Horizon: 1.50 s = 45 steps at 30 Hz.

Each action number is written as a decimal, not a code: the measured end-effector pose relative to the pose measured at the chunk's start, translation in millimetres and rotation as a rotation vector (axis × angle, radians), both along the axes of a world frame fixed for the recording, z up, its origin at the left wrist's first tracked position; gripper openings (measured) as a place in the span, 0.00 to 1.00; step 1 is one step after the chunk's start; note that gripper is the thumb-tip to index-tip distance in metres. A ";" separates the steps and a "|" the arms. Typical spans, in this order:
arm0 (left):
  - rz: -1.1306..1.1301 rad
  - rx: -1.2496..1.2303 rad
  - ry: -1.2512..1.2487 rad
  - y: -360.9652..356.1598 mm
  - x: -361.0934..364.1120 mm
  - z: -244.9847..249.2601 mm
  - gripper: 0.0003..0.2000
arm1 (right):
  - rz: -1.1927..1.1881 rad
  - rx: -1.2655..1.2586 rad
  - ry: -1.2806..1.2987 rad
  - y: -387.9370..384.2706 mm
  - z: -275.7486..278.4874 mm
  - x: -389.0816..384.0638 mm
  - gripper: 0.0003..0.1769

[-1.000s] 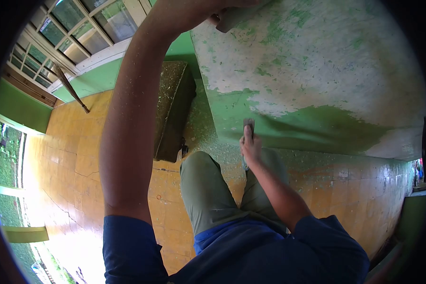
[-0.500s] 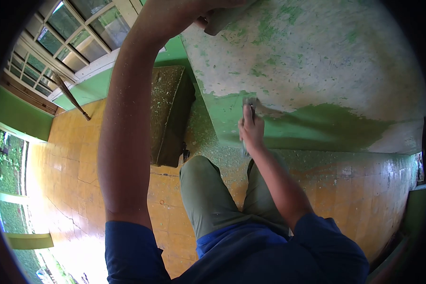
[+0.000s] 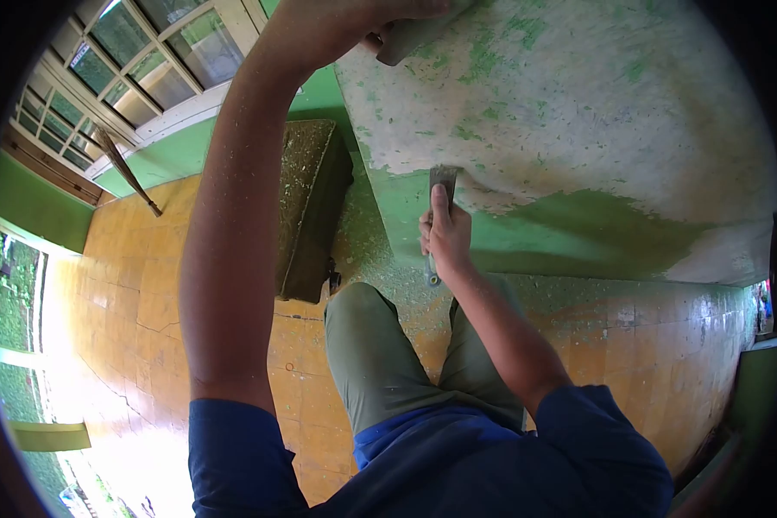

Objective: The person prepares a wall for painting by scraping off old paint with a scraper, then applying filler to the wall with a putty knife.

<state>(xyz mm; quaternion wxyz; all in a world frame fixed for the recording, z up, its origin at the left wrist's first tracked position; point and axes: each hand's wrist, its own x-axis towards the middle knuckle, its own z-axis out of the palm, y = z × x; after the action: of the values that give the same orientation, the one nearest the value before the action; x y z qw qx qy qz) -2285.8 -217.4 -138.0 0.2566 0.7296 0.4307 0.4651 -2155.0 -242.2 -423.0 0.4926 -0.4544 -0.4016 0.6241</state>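
My right hand (image 3: 448, 233) is closed around a scraper (image 3: 442, 177), its thumb along the tool and its blade against the wall (image 3: 561, 129) at the edge of the green paint. Above that edge the wall is pale with green flecks; below it the paint (image 3: 527, 237) is still solid green. At the top of the view my left hand (image 3: 388, 17) is raised by the wall, next to a flat greyish object (image 3: 406, 41). Its fingers are mostly hidden, so its grip cannot be made out.
A brown box-like piece (image 3: 306, 207) covered in paint flakes stands left of my knees. Flakes lie on the tiled floor (image 3: 311, 345) by the wall. A broom (image 3: 128, 173) leans below the windows (image 3: 138, 65) at the upper left.
My right hand has moved slightly left with the scraper, whose blade now shows more clearly. My left hand has hardly moved.
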 end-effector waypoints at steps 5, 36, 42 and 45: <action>-0.068 0.001 -0.058 0.7 -7.1 -25.7 0.12 | 0.373 0.158 -0.289 -24.4 -49.8 21.7 0.25; 0.678 -0.669 0.145 -282.7 52.3 -289.3 0.14 | 0.841 -0.260 -0.439 -86.3 -56.4 31.0 0.21; 0.747 -0.877 -0.060 -336.8 98.4 -251.1 0.13 | 0.831 -0.364 -0.519 -146.6 -31.7 68.9 0.20; 0.734 -1.081 -0.195 -365.1 120.7 -231.4 0.15 | 0.807 -0.353 -0.689 -186.9 -29.3 107.0 0.20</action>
<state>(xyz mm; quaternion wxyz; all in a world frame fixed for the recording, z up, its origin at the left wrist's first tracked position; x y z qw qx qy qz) -2165.1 -582.5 -369.4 0.4496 0.2585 0.7990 0.3044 -2047.9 -429.1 -452.3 -0.0286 -0.5179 -0.5708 0.6364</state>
